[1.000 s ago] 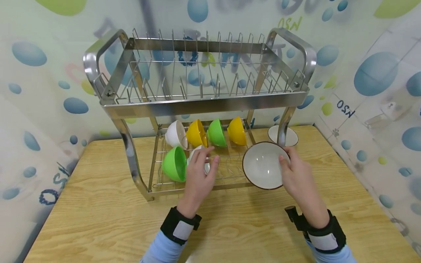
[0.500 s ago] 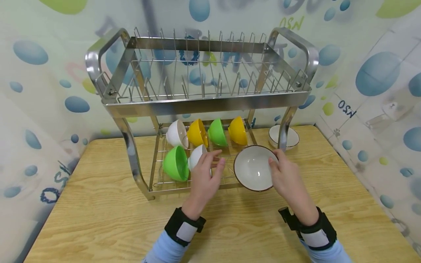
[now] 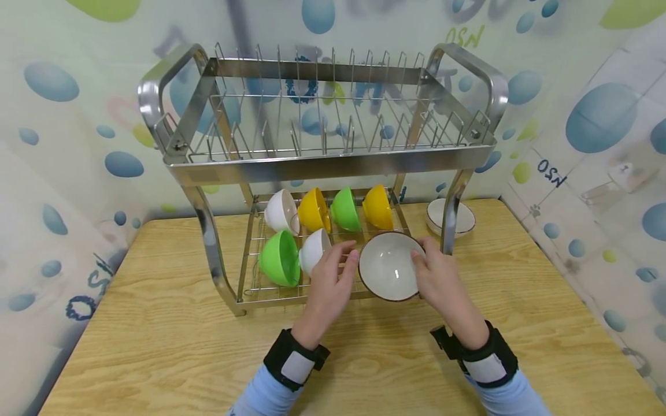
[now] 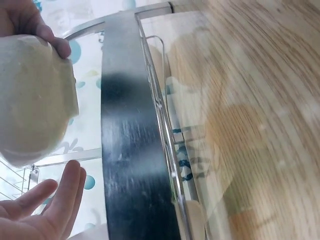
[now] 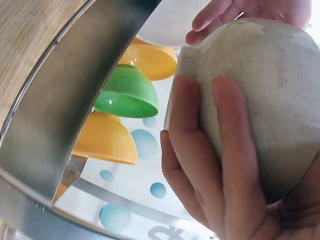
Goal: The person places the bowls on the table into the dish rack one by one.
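Note:
My right hand (image 3: 442,283) grips a white bowl with a dark brown rim (image 3: 391,268), thumb inside and fingers spread over its speckled outside (image 5: 270,70). The bowl is tilted, its inside facing me, in front of the rack's lower tier. Just left of it is my left hand (image 3: 329,289), fingers loosely bent and apart from the bowl, holding nothing. Beyond that hand stand a white bowl (image 3: 314,251) and a green bowl (image 3: 279,258) on the lower tier. Behind them a white (image 3: 281,212), a yellow (image 3: 314,210), a green (image 3: 346,210) and another yellow bowl (image 3: 378,207) form a row.
A two-tier metal dish rack (image 3: 333,167) stands on the wooden table (image 3: 156,335). Its upper tier has upright wire dividers. Behind the rack's right front leg sits another brown-rimmed white bowl (image 3: 451,218). Patterned walls enclose the back and right side.
My right hand has carried the brown-rimmed bowl leftward, bringing it close to my left hand. The left hand has shifted slightly right, uncovering more of the small white bowl.

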`<state>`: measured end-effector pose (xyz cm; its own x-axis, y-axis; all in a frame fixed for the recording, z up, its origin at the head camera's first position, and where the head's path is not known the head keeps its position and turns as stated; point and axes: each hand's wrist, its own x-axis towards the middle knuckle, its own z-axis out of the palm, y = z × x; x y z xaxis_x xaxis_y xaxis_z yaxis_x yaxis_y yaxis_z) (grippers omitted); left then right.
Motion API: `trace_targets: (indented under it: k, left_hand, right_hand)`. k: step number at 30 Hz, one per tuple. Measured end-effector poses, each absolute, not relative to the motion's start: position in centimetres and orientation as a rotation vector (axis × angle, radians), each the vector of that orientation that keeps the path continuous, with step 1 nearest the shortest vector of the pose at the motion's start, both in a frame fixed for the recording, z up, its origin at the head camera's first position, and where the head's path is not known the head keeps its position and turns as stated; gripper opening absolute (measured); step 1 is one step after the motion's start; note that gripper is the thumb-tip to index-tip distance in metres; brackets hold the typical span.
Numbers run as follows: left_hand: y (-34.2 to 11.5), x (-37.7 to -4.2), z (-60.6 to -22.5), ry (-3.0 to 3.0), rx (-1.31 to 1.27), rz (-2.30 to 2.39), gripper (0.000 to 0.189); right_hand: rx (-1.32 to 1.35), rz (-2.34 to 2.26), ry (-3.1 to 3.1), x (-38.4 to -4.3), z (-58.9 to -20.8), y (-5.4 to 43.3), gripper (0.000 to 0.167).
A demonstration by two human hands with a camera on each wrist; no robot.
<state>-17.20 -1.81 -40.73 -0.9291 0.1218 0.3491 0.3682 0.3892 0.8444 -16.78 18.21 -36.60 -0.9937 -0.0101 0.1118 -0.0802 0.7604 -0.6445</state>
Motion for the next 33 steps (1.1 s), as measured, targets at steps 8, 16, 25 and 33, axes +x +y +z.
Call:
trace_targets:
  k: [8, 16, 25, 33]
  left_hand:
    - [-1.8, -17.2, -40.8, -2.426, -0.368, -1.732, 0.053]
    - [-2.1, -17.0, -40.5, -2.425, -0.322, -1.829, 0.053]
    - [-2.5, -17.2, -40.8, -2.402, -0.272, -2.007, 0.054]
    - [-2.7, -17.5, -40.5, -2.322, -0.271, -2.239, 0.058]
  right_hand:
    - [0.114, 1.104, -2.877, -17.2, -36.6, 17.5, 0.036]
    - [0.094, 1.143, -2.892, -17.3, -36.3, 16.6, 0.037]
    - [0.111, 1.217, -2.919, -17.5, -36.2, 16.1, 0.038]
    - [0.175, 1.232, -2.921, -17.4, -36.3, 16.0, 0.036]
